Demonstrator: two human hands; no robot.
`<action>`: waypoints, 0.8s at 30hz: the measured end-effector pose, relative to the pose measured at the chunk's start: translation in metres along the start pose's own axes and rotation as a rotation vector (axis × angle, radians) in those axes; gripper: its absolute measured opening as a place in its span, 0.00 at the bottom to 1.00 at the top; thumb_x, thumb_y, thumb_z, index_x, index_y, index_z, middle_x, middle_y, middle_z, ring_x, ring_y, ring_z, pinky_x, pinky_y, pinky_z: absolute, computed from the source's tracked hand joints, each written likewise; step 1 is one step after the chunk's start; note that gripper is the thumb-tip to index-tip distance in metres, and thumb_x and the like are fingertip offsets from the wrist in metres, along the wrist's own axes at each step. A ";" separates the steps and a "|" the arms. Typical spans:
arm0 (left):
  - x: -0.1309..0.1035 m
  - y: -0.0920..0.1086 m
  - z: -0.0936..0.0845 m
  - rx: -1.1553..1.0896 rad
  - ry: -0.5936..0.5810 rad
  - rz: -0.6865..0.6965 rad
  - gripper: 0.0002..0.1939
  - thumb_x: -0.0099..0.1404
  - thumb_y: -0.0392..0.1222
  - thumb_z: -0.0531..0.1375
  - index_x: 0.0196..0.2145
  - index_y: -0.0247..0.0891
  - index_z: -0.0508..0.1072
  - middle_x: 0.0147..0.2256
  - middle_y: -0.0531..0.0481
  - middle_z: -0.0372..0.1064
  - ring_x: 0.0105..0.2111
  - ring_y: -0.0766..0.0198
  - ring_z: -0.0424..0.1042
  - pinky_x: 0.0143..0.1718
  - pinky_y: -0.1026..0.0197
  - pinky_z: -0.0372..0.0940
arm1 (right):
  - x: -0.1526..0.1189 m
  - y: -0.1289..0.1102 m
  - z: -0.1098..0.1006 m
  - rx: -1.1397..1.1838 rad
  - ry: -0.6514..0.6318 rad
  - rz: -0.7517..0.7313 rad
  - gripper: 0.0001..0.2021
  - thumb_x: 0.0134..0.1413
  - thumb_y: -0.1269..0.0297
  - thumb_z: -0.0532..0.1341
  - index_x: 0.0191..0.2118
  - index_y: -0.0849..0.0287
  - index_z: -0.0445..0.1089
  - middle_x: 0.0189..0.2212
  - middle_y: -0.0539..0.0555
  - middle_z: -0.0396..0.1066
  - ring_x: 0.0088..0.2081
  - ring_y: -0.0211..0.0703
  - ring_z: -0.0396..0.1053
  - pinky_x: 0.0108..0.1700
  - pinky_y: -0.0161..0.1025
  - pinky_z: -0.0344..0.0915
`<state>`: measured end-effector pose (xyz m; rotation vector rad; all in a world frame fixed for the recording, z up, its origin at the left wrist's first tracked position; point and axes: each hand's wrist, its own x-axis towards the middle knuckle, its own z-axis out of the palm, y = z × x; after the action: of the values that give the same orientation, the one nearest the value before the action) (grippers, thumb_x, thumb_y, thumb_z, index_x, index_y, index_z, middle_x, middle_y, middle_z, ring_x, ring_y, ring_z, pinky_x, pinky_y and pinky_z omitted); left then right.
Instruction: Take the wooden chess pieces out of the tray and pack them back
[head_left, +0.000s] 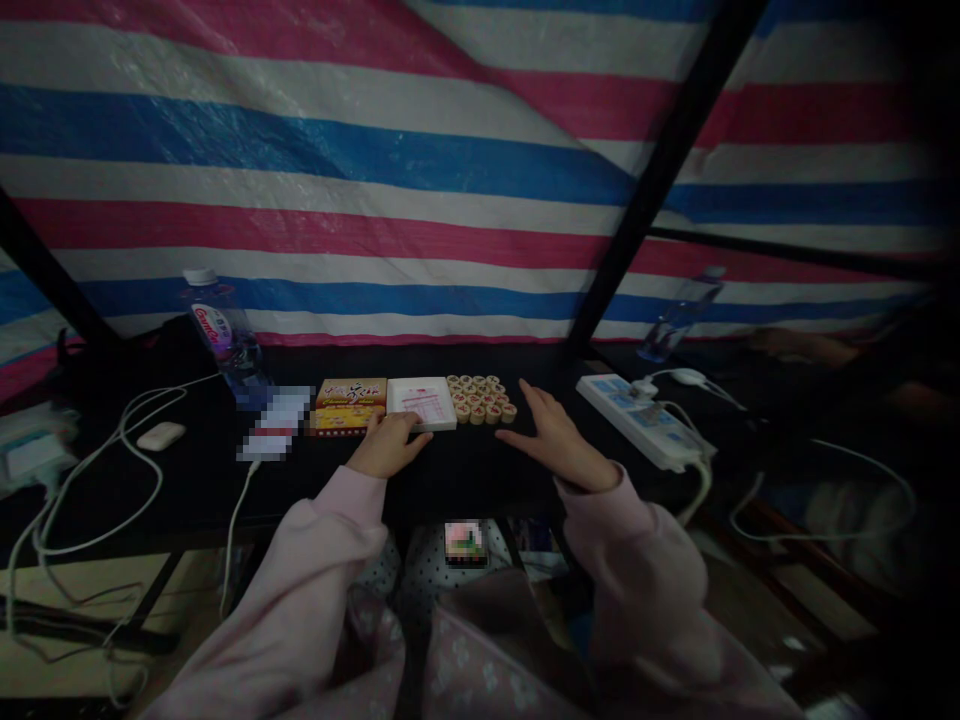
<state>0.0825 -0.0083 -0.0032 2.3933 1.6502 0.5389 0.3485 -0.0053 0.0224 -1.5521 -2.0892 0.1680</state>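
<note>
On the black table several round Chinese chess pieces stand together in rows, some stacked. Left of them lies a white box tray with a folded red-printed sheet inside, beside a yellow and red box lid. My left hand rests at the front of the tray and lid, palm down, fingers spread over their near edges. Just right of the pieces is my right hand, thumb and fingers wide apart, holding nothing. Whether its thumb touches the nearest piece I cannot tell.
A water bottle and a charging phone stand left, near a white earphone case and loose cables. At right are a power strip and another bottle. Dark frame poles rise before a striped sheet. Another person's hand shows far right.
</note>
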 end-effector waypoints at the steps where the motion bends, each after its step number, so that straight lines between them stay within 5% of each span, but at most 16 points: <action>1: 0.000 0.000 0.001 0.001 0.005 -0.001 0.16 0.63 0.50 0.52 0.42 0.39 0.69 0.45 0.43 0.71 0.48 0.54 0.66 0.54 0.46 0.47 | -0.007 -0.006 -0.001 0.043 0.021 -0.019 0.41 0.45 0.49 0.62 0.62 0.59 0.48 0.57 0.64 0.55 0.58 0.59 0.52 0.57 0.55 0.53; 9: -0.001 0.003 -0.003 0.004 0.083 -0.015 0.13 0.64 0.41 0.50 0.42 0.37 0.71 0.46 0.42 0.70 0.49 0.55 0.65 0.52 0.49 0.51 | -0.041 -0.022 0.023 0.289 0.147 0.123 0.29 0.50 0.52 0.57 0.57 0.58 0.57 0.52 0.63 0.62 0.52 0.54 0.62 0.51 0.52 0.61; 17: -0.001 0.004 -0.004 -0.039 0.082 -0.026 0.13 0.65 0.45 0.50 0.41 0.42 0.72 0.46 0.47 0.70 0.50 0.58 0.65 0.53 0.49 0.49 | -0.041 -0.024 0.028 0.337 0.087 0.195 0.22 0.51 0.60 0.56 0.53 0.58 0.62 0.49 0.61 0.66 0.45 0.49 0.67 0.47 0.48 0.64; 24: 0.001 0.000 0.007 -0.058 0.070 -0.044 0.14 0.65 0.45 0.49 0.39 0.42 0.73 0.45 0.47 0.71 0.49 0.57 0.66 0.54 0.47 0.48 | -0.036 -0.028 0.035 0.419 0.006 0.267 0.19 0.50 0.64 0.57 0.50 0.58 0.66 0.36 0.56 0.71 0.37 0.43 0.70 0.40 0.40 0.66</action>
<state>0.0858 -0.0071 -0.0094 2.3168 1.6866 0.6605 0.3148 -0.0401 -0.0084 -1.5503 -1.6932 0.6510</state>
